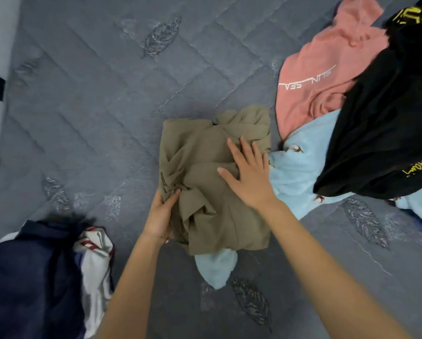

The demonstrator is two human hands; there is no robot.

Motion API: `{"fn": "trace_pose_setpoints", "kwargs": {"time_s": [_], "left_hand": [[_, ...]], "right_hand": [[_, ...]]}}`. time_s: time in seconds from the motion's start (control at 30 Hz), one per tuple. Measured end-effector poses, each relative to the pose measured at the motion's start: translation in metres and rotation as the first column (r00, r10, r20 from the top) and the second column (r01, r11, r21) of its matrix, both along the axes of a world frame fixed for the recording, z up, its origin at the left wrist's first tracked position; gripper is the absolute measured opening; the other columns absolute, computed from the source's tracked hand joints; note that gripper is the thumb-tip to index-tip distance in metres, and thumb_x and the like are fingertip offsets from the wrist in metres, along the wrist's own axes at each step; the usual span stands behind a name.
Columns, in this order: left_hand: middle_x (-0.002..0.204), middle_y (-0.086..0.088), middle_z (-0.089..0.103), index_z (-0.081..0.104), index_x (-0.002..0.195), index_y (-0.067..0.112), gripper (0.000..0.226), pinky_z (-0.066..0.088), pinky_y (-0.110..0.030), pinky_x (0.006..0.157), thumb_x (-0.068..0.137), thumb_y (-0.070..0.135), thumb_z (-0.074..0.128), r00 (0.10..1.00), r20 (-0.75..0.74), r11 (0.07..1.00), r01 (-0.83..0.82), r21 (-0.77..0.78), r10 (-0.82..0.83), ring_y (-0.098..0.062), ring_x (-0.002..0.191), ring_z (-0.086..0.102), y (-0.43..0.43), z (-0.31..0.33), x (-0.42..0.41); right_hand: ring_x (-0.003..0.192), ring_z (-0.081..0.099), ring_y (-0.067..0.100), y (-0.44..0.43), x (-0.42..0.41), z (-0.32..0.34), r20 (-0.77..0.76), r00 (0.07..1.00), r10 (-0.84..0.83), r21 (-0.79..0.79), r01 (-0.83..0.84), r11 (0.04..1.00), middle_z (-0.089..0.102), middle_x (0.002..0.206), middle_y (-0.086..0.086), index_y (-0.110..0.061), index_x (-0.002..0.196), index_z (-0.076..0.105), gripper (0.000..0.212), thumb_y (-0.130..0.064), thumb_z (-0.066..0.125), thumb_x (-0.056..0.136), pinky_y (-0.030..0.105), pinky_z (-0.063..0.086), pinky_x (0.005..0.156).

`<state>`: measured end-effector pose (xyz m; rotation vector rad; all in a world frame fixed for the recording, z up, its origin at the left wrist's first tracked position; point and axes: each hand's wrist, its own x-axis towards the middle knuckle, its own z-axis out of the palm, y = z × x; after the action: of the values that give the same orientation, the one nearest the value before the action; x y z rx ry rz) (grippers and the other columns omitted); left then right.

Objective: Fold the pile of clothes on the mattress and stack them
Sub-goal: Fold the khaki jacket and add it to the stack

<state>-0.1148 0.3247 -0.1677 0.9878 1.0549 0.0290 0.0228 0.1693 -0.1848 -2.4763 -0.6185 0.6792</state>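
while the left grip (164, 214) pinches the bunched edge of the olive garment (200, 148) at the middle of the mattress (102, 106) and the right grip (250, 174) presses it flat-fingered, a tug may undo the loose folds.

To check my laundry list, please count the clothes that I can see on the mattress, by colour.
Olive garment: 1
Pink shirt: 1
Black garment: 1
Light blue printed garment: 1
Light blue plain piece: 1, perhaps part of the printed one
Navy garment: 1
White and red garment: 1
Total: 7
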Motion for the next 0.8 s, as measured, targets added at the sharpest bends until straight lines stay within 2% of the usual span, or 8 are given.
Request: {"fn": "trace_pose_setpoints", "kwargs": {"time_s": [0.13, 0.27, 0.33, 0.43, 0.53, 0.67, 0.7, 0.8], "left_hand": [[0.141, -0.010, 0.048, 0.037, 0.142, 0.019, 0.048, 0.040, -0.031, 0.104, 0.097, 0.025, 0.054, 0.985, -0.173, 0.917, 0.069, 0.392, 0.000, -0.016, 0.122, 0.051, 0.010, -0.009, -0.005], [0.158, 0.003, 0.011, 0.011, 0.150, 0.040, 0.097, 0.025, -0.041, 0.114, 0.073, 0.067, 0.064, 0.860, -0.358, 0.698, 0.506, 0.506, -0.364, -0.016, 0.145, 0.015, -0.020, -0.006, -0.017], [0.160, -0.004, 0.002, 0.009, 0.151, 0.036, 0.099, 0.024, -0.047, 0.114, 0.077, 0.049, 0.072, 0.776, -0.467, 0.553, 0.631, 0.545, -0.425, -0.025, 0.145, 0.012, -0.030, -0.010, -0.027], [0.159, -0.010, 0.010, 0.025, 0.150, 0.025, 0.070, 0.023, -0.050, 0.116, 0.090, 0.016, 0.060, 0.751, -0.553, 0.515, 0.655, 0.553, -0.361, -0.032, 0.144, 0.015, -0.024, -0.025, -0.045], [0.158, -0.014, 0.014, 0.023, 0.151, 0.025, 0.065, 0.024, -0.050, 0.114, 0.094, 0.014, 0.053, 0.635, -0.710, 0.392, 0.763, 0.513, -0.306, -0.034, 0.142, 0.020, -0.022, -0.040, -0.058], [0.158, -0.019, 0.011, 0.010, 0.149, 0.030, 0.086, 0.019, -0.051, 0.116, 0.085, 0.007, 0.063, 0.795, -0.566, 0.605, 0.565, 0.561, -0.218, -0.036, 0.144, 0.015, -0.029, -0.041, -0.056], [0.158, -0.019, 0.010, 0.009, 0.148, 0.029, 0.088, 0.016, -0.053, 0.117, 0.084, 0.008, 0.065, 0.826, -0.534, 0.605, 0.522, 0.602, -0.181, -0.036, 0.145, 0.013, -0.032, -0.039, -0.056], [0.160, -0.013, 0.010, 0.023, 0.150, 0.029, 0.073, 0.003, -0.054, 0.118, 0.084, 0.021, 0.053, 0.867, -0.423, 0.382, 0.497, 0.779, -0.265, -0.032, 0.148, 0.005, -0.045, -0.031, -0.053]], "right_hand": [[0.149, -0.010, 0.023, 0.009, -0.012, -0.026, 0.099, 0.991, 0.093, -0.211, -0.071, 0.975, -0.008, 0.163, -0.003, -0.038, 0.153, 0.004, 0.070, -0.062, 0.035, 0.095, 0.044, -0.011, 0.118], [0.150, -0.001, 0.029, 0.010, -0.012, -0.029, 0.238, 0.970, 0.047, -0.157, -0.009, 0.988, 0.005, 0.163, 0.004, -0.033, 0.153, 0.020, 0.068, -0.058, 0.044, 0.094, 0.049, -0.004, 0.119], [0.149, 0.001, 0.031, 0.010, -0.006, -0.028, 0.285, 0.958, 0.046, -0.152, -0.003, 0.988, 0.007, 0.163, 0.006, -0.031, 0.152, 0.027, 0.068, -0.056, 0.049, 0.092, 0.050, -0.003, 0.119], [0.149, -0.001, 0.033, 0.011, 0.012, -0.028, 0.318, 0.945, 0.072, -0.193, -0.009, 0.981, 0.006, 0.163, 0.007, -0.032, 0.152, 0.027, 0.072, -0.057, 0.053, 0.090, 0.049, -0.008, 0.117], [0.149, -0.005, 0.032, 0.019, 0.038, -0.028, 0.311, 0.943, 0.118, -0.185, -0.061, 0.981, 0.003, 0.163, 0.006, -0.033, 0.153, 0.022, 0.078, -0.061, 0.054, 0.087, 0.050, -0.008, 0.117], [0.149, -0.009, 0.033, 0.024, 0.078, -0.028, 0.281, 0.955, 0.091, -0.144, -0.052, 0.988, -0.001, 0.163, 0.006, -0.035, 0.154, 0.013, 0.096, -0.073, 0.056, 0.077, 0.055, -0.003, 0.118], [0.148, -0.010, 0.032, 0.025, 0.084, -0.030, 0.257, 0.960, 0.111, -0.178, -0.066, 0.982, -0.003, 0.163, 0.005, -0.037, 0.153, 0.011, 0.096, -0.076, 0.053, 0.076, 0.055, -0.003, 0.118], [0.149, -0.012, 0.026, 0.029, 0.081, -0.040, 0.136, 0.969, 0.207, -0.325, -0.154, 0.933, -0.007, 0.163, 0.000, -0.042, 0.152, 0.004, 0.085, -0.078, 0.036, 0.082, 0.052, -0.008, 0.118]]}}
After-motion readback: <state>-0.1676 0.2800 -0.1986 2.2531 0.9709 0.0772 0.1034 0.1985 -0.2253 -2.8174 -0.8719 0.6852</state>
